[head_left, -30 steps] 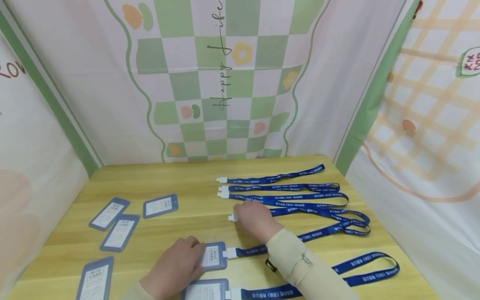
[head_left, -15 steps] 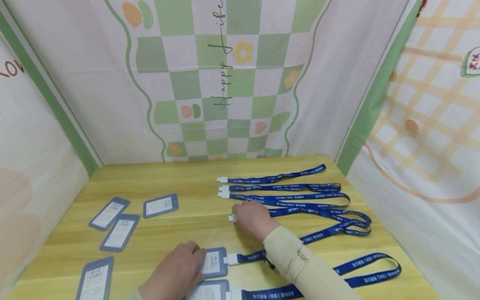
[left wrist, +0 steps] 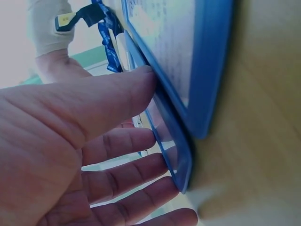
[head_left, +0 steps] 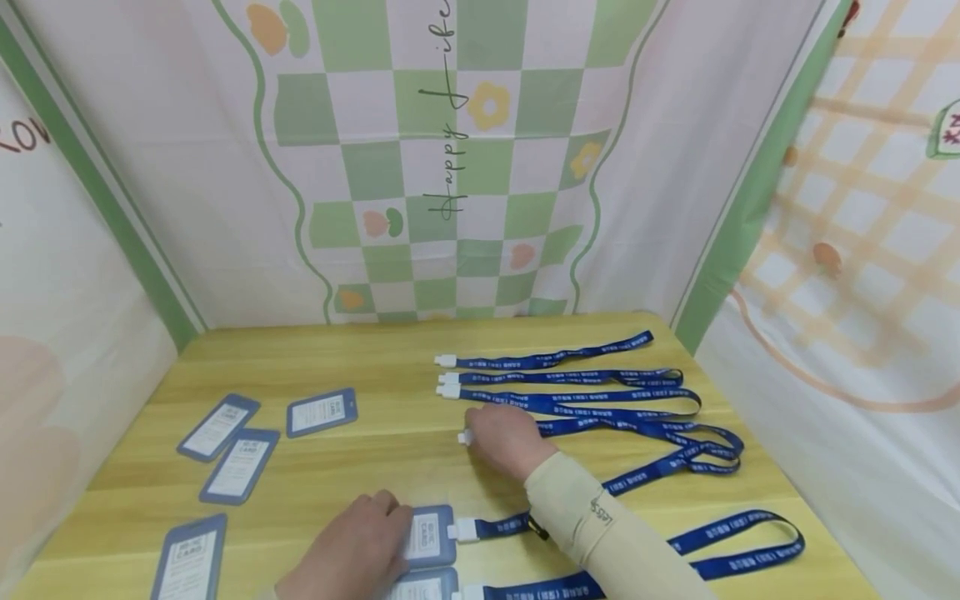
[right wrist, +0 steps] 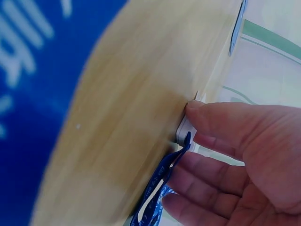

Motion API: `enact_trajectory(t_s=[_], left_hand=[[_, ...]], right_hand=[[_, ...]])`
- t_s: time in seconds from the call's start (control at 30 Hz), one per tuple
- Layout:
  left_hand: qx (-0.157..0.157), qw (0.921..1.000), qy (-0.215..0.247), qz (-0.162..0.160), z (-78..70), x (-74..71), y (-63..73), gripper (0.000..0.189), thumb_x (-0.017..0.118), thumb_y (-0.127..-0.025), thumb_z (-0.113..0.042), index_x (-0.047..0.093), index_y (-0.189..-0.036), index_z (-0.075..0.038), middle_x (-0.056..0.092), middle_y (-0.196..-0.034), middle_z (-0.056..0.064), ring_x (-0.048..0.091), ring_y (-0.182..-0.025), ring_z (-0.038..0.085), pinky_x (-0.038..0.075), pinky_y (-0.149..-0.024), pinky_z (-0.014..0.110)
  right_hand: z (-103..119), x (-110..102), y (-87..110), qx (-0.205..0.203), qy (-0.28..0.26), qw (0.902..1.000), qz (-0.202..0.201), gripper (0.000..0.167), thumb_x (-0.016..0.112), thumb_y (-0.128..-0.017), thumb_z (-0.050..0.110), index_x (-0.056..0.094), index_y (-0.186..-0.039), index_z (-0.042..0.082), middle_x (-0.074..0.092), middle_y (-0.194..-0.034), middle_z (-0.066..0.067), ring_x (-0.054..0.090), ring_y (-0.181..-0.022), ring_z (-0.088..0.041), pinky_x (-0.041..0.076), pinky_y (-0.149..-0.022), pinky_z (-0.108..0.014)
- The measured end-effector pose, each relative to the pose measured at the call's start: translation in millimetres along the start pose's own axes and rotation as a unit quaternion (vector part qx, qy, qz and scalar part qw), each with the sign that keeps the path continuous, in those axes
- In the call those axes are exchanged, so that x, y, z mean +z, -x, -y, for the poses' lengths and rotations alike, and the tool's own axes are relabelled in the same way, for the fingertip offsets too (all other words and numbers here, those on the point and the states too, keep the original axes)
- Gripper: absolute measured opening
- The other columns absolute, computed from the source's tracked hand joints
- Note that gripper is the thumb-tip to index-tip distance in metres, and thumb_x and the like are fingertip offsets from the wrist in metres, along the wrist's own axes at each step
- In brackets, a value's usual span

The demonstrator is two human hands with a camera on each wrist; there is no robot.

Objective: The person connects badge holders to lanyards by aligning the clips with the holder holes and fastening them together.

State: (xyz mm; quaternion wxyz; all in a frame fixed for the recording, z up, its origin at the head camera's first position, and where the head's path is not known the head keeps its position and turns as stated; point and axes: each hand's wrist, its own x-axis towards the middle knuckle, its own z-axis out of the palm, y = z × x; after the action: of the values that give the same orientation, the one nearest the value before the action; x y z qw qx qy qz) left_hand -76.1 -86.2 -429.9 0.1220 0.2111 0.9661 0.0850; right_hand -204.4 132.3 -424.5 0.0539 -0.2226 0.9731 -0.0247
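Note:
My left hand grips a blue-framed card holder by its edges on the table. In the left wrist view, the thumb is at the holder's near edge and the fingers lie along the far one. A white clip joins that holder to a blue lanyard. Just nearer the front edge lies a second card holder, also clipped to a lanyard. My right hand pinches the white clip of another blue lanyard, whose strap trails off to the right.
Several loose card holders lie on the left, including a lone one, an overlapping pair and one near the front. Three more lanyards stretch across the back right of the wooden table. Printed curtains enclose it.
My left hand has slid its card holder slightly toward the front edge, up against the second holder. The right hand stays at the same lanyard clip.

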Motion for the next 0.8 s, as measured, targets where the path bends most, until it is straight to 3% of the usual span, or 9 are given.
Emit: enact_trajectory(t_s=[0.43, 0.8], left_hand=[[0.001, 0.9999, -0.012, 0.012, -1.7, -2.2, -1.0, 0.042, 0.083, -0.087, -0.04, 0.07, -0.121, -0.018, 0.063, -0.096, -0.004, 0.056, -0.081, 0.008, 0.058, -0.076, 0.033], [-0.012, 0.9997, -0.005, 0.019, -2.8, -4.2, -1.8, 0.038, 0.082, -0.088, -0.041, 0.07, -0.118, -0.021, 0.06, -0.091, -0.008, 0.053, -0.077, 0.005, 0.056, -0.073, 0.03]], right_hand=[[4.9, -0.5, -2.3, -0.01, -0.026, 0.9996, 0.001, 0.015, 0.071, -0.099, 0.031, 0.075, -0.101, 0.016, 0.069, -0.083, 0.002, 0.061, -0.072, -0.015, 0.058, -0.069, -0.031], [4.7, 2.9, -3.1, -0.009, -0.045, 0.9989, 0.005, 0.01, 0.07, -0.099, 0.024, 0.076, -0.099, 0.016, 0.07, -0.086, 0.002, 0.058, -0.072, -0.013, 0.058, -0.071, -0.03]])
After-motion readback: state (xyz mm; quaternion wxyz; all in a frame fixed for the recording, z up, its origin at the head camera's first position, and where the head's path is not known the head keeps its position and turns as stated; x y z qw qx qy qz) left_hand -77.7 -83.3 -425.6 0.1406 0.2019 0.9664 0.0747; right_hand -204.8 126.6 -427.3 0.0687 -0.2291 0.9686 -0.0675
